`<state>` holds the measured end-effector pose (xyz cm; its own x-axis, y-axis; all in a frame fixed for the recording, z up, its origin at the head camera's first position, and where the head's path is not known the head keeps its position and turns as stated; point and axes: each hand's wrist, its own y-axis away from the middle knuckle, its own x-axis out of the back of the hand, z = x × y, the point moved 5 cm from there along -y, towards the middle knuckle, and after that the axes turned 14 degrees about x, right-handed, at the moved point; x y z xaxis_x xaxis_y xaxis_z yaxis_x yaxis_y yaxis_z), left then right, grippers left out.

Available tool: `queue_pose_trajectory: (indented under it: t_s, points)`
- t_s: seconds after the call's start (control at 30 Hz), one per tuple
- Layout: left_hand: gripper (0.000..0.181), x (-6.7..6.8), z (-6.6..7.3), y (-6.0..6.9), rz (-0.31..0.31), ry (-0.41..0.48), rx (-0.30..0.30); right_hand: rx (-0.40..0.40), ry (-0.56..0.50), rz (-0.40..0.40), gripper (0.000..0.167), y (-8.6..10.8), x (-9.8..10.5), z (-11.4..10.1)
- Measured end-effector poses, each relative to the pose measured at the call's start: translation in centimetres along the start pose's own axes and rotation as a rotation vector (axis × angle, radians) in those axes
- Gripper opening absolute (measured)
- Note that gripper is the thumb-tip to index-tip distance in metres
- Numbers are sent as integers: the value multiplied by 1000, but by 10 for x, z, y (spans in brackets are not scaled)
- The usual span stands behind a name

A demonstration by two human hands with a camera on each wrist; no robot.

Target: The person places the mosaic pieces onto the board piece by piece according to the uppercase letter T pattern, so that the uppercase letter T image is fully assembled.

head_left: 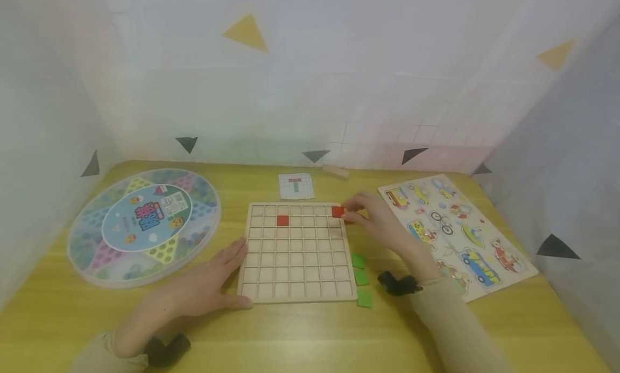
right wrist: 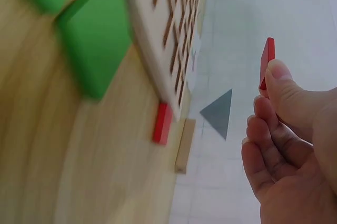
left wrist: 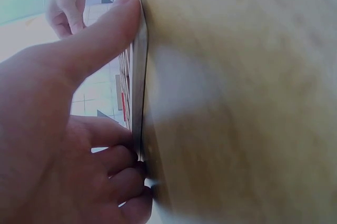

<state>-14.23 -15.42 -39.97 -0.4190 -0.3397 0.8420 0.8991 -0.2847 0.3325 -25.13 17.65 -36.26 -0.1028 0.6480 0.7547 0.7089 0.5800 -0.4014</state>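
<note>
My right hand (head_left: 382, 222) pinches a red square tile (head_left: 337, 211) between thumb and fingers, over the upper right corner of the wooden grid board (head_left: 289, 245). The right wrist view shows this tile raised clear of the board. My left hand (head_left: 208, 287) rests against the board's left side, fingers extended, with its thumb at the lower left corner. One red tile (head_left: 283, 220) lies in a cell of the upper part of the grid. Another red tile (right wrist: 162, 124) lies on the table beside the board's right edge, mostly hidden by my right fingers in the head view.
Green tiles (head_left: 361, 278) lie along the board's right side. Behind the board are a pattern card (head_left: 296, 187) and a small wooden block (head_left: 335, 172). A round Chinese checkers box (head_left: 145, 222) stands left, a vehicle picture puzzle (head_left: 457, 227) right.
</note>
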Motion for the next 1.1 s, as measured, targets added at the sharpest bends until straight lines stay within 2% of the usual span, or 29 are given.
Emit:
queue_pose_trajectory:
  t_s: [0.27, 0.5, 0.77, 1.1]
  points:
    - [113, 0, -1, 0, 9, -12, -7, -21, -8, -22, 19, -19, -7, -14]
    - [114, -1, -1, -1, -2, -6, 1, 37, -31, 20, 18, -37, -16, -26]
    - [113, -1, 0, -1, -1, -14, 0, 34, -25, 25, 21, -55, -25, -38]
    - [113, 0, 1, 0, 1, -20, -4, 12, -37, 0, 20, -58, -37, -37]
